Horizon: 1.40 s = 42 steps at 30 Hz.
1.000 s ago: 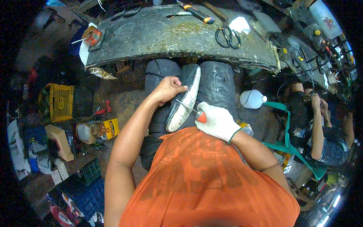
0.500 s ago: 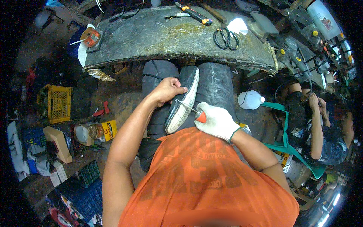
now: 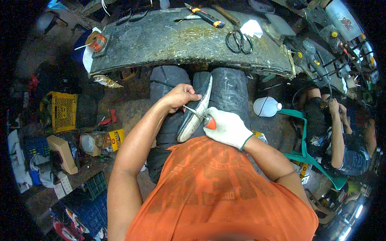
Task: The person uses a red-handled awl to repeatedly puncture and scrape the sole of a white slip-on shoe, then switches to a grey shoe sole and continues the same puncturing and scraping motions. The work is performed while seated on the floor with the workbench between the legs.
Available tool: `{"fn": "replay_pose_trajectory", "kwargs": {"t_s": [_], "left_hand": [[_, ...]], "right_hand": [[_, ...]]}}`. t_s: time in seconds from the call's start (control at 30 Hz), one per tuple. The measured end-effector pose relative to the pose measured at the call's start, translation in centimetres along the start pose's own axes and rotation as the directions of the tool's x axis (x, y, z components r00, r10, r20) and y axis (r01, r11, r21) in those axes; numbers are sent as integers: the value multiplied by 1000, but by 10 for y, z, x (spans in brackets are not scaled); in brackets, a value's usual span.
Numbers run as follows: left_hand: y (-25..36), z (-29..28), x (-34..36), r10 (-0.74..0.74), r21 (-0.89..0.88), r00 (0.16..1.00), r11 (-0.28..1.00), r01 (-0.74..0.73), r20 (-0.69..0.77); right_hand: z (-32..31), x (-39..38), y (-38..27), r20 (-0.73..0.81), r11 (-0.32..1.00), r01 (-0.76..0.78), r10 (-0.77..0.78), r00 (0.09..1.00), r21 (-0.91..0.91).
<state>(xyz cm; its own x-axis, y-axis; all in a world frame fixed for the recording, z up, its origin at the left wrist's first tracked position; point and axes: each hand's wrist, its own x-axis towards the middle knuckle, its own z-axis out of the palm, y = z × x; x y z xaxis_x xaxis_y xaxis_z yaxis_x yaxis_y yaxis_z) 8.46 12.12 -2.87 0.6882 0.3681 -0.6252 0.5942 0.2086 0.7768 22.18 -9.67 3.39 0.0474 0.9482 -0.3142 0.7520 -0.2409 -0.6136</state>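
Observation:
A dark shoe with a whitish sole [image 3: 191, 127] lies on its side lengthwise across my lap, between my two hands. My right hand [image 3: 229, 127], in a white knitted glove, is closed round the orange handle of an awl [image 3: 210, 123]. The awl's thin metal shaft crosses the sole, its tip pointing toward my left hand. Bare and with fingers curled, my left hand [image 3: 181, 98] rests at the shoe's left side, thumb against it. Whatever is pinched in those fingers is hidden.
Ahead stands a worn workbench [image 3: 161, 44] bearing a utility knife [image 3: 205, 16], black-handled scissors [image 3: 239, 42], a hammer [image 3: 226, 15] and an orange spool [image 3: 96, 41]. A white jug [image 3: 265, 107] and green chair frame [image 3: 303, 136] are right, near another person [image 3: 337, 132]. Left is a yellow crate [image 3: 60, 111].
My right hand and the awl have shifted slightly left, bringing the tip closer to my left hand. The shoe has tilted a little, showing less of its sole.

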Motion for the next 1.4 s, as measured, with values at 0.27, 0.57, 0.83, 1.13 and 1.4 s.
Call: {"fn": "replay_pose_trajectory", "kwargs": {"t_s": [0.27, 0.57, 0.83, 1.13, 1.4], "left_hand": [[-4, 1, 3, 8, 20, 1000, 1000, -7, -30], [-18, 1, 13, 56, 36, 998, 998, -55, -38], [9, 1, -5, -49, 29, 999, 998, 49, -19], [3, 1, 0, -48, 23, 999, 999, 48, -15], [1, 2, 2, -27, -7, 1000, 1000, 27, -9]], "right_hand": [[9, -2, 4, -82, 998, 59, -61, 995, -27], [12, -4, -1, -72, 1000, 10, -10, 997, 2], [12, -3, 0, -74, 1000, -1, 1, 997, 4], [15, -8, 0, -93, 1000, 14, -13, 996, 6], [16, -7, 1, -79, 1000, 3, -4, 997, -3]]}}
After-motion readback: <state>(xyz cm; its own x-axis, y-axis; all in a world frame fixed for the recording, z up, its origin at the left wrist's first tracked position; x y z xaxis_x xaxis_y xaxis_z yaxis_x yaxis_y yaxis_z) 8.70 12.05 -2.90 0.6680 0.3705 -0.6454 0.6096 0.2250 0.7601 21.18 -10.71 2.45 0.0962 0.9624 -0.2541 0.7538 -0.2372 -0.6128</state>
